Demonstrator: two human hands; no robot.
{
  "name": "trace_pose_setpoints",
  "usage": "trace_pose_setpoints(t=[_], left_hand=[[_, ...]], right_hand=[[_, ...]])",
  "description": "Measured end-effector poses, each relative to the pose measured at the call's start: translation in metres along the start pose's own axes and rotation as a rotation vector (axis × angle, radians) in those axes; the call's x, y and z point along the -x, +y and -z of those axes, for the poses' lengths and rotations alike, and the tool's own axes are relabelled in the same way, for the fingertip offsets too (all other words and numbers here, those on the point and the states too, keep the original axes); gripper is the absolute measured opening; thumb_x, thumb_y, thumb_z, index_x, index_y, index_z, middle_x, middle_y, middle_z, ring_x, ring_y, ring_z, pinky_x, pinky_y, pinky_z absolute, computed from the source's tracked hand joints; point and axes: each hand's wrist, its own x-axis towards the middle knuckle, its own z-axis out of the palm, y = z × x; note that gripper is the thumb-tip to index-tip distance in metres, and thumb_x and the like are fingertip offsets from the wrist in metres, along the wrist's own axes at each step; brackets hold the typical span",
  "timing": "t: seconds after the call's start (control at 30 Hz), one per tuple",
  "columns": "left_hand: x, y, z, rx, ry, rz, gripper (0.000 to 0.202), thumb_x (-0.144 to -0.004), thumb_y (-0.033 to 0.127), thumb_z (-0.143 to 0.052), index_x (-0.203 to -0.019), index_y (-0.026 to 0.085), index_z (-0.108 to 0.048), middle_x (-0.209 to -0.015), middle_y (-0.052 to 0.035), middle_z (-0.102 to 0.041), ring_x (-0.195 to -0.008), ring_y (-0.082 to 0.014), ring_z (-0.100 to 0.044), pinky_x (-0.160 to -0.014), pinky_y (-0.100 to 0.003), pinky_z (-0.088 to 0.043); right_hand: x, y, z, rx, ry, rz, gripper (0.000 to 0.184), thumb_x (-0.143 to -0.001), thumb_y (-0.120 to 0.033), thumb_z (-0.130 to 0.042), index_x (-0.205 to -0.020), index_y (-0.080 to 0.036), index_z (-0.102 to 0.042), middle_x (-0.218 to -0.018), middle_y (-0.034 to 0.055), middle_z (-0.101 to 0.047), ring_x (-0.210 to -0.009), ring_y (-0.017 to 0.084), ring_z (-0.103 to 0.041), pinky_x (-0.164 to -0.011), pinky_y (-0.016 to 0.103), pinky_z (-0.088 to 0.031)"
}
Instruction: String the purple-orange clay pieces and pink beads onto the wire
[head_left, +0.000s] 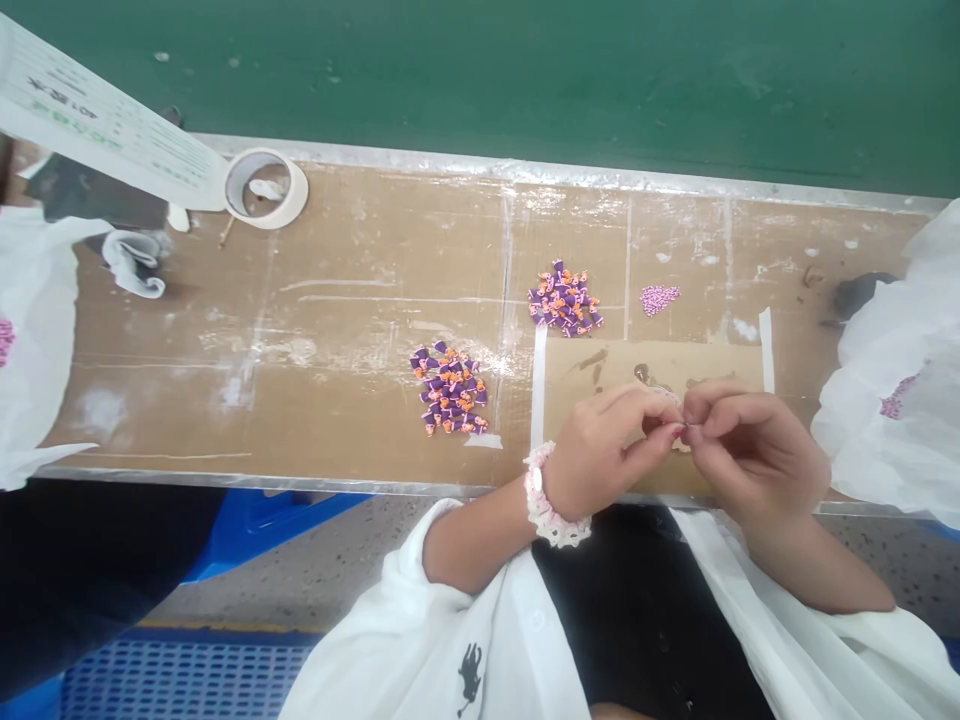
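Observation:
My left hand point(611, 450) and my right hand point(746, 450) meet fingertip to fingertip over a taped-down cardboard piece point(600, 368) near the table's front edge. Both are pinched shut on something tiny that I cannot make out. A white scrunchie point(546, 500) circles my left wrist. Left of the hands lies a pile of small purple-and-orange pieces point(450, 390). A second such pile point(564, 298) sits farther back, with a small heap of pink beads point(658, 297) to its right.
A roll of masking tape point(266, 187) lies at the back left beside a printed paper sheet point(105, 120). White plastic bags sit at the left edge point(34, 330) and the right edge point(896, 400). Beyond the brown table point(337, 330) is a green surface point(525, 70).

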Motion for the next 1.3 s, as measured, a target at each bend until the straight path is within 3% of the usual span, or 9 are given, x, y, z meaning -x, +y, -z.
trace_pose_setpoints(t=[0.17, 0.4, 0.6, 0.87, 1.03, 1.13, 1.23, 1.3], left_hand=[[-0.001, -0.002, 0.008, 0.048, 0.079, 0.065, 0.012, -0.09, 0.028, -0.058, -0.088, 0.021, -0.068, -0.081, -0.0036, -0.067, -0.067, -0.0121, -0.054, -0.067, -0.025, -0.043], [0.004, -0.014, 0.035, 0.145, 0.399, 0.202, 0.018, -0.089, 0.038, -0.059, -0.091, 0.021, -0.065, -0.076, -0.0009, -0.063, -0.064, -0.0097, -0.055, -0.063, -0.022, -0.044], [0.007, -0.029, 0.048, 0.099, 0.547, 0.116, 0.018, -0.087, 0.037, -0.062, -0.093, 0.02, -0.062, -0.076, -0.0005, -0.061, -0.063, -0.0087, -0.056, -0.061, -0.021, -0.047], [0.009, -0.033, 0.051, 0.032, 0.566, 0.099, 0.018, -0.087, 0.036, -0.061, -0.096, 0.02, -0.057, -0.082, -0.0026, -0.061, -0.07, -0.0107, -0.059, -0.063, -0.022, -0.05], [0.016, -0.036, 0.072, -0.283, 0.567, 0.101, 0.019, -0.089, 0.032, -0.057, -0.104, 0.02, -0.056, -0.091, -0.0038, -0.062, -0.079, -0.0125, -0.06, -0.068, -0.024, -0.05], [0.025, -0.029, 0.095, -0.687, 0.407, 0.188, 0.017, -0.091, 0.026, -0.051, -0.106, 0.02, -0.057, -0.093, -0.0059, -0.063, -0.083, -0.0166, -0.06, -0.073, -0.029, -0.05], [0.035, -0.014, 0.115, -1.077, 0.208, 0.377, 0.019, -0.09, 0.018, -0.047, -0.103, 0.019, -0.061, -0.099, -0.0095, -0.065, -0.096, -0.0244, -0.059, -0.083, -0.038, -0.049], [0.04, -0.005, 0.123, -1.206, 0.162, 0.515, 0.018, -0.09, 0.016, -0.048, -0.102, 0.018, -0.061, -0.101, -0.0106, -0.065, -0.1, -0.0271, -0.059, -0.084, -0.039, -0.049]], right_hand=[[-0.002, 0.007, 0.008, -0.01, -0.034, -0.032, 0.024, -0.078, -0.001, -0.058, -0.084, -0.024, -0.052, -0.078, 0.0005, -0.058, -0.07, 0.014, -0.059, -0.057, 0.028, -0.049], [-0.012, 0.032, 0.033, 0.6, -0.483, 0.163, 0.018, -0.083, -0.006, -0.053, -0.086, -0.023, -0.047, -0.083, 0.0012, -0.061, -0.07, 0.013, -0.058, -0.06, 0.025, -0.044], [-0.011, 0.035, 0.037, 0.779, -0.613, 0.162, 0.015, -0.087, -0.009, -0.047, -0.089, -0.023, -0.043, -0.079, 0.0002, -0.057, -0.066, 0.013, -0.054, -0.06, 0.024, -0.042], [-0.013, 0.035, 0.036, 0.887, -0.674, 0.228, 0.015, -0.086, -0.009, -0.045, -0.088, -0.023, -0.043, -0.077, 0.0015, -0.057, -0.062, 0.014, -0.052, -0.054, 0.025, -0.039], [-0.018, 0.021, 0.043, 0.823, -0.564, 0.133, 0.016, -0.085, -0.01, -0.05, -0.084, -0.024, -0.042, -0.084, 0.0002, -0.061, -0.062, 0.011, -0.054, -0.056, 0.023, -0.04], [-0.02, 0.016, 0.047, 0.763, -0.447, 0.131, 0.017, -0.082, -0.01, -0.054, -0.082, -0.024, -0.043, -0.082, -0.0008, -0.062, -0.061, 0.011, -0.055, -0.055, 0.023, -0.04], [-0.022, 0.018, 0.049, 0.733, -0.376, 0.106, 0.017, -0.081, -0.012, -0.055, -0.08, -0.025, -0.044, -0.077, -0.001, -0.062, -0.055, 0.011, -0.053, -0.051, 0.026, -0.038], [-0.021, 0.02, 0.048, 0.718, -0.353, 0.059, 0.015, -0.08, -0.015, -0.054, -0.078, -0.025, -0.044, -0.075, -0.0008, -0.061, -0.051, 0.013, -0.051, -0.048, 0.029, -0.035]])
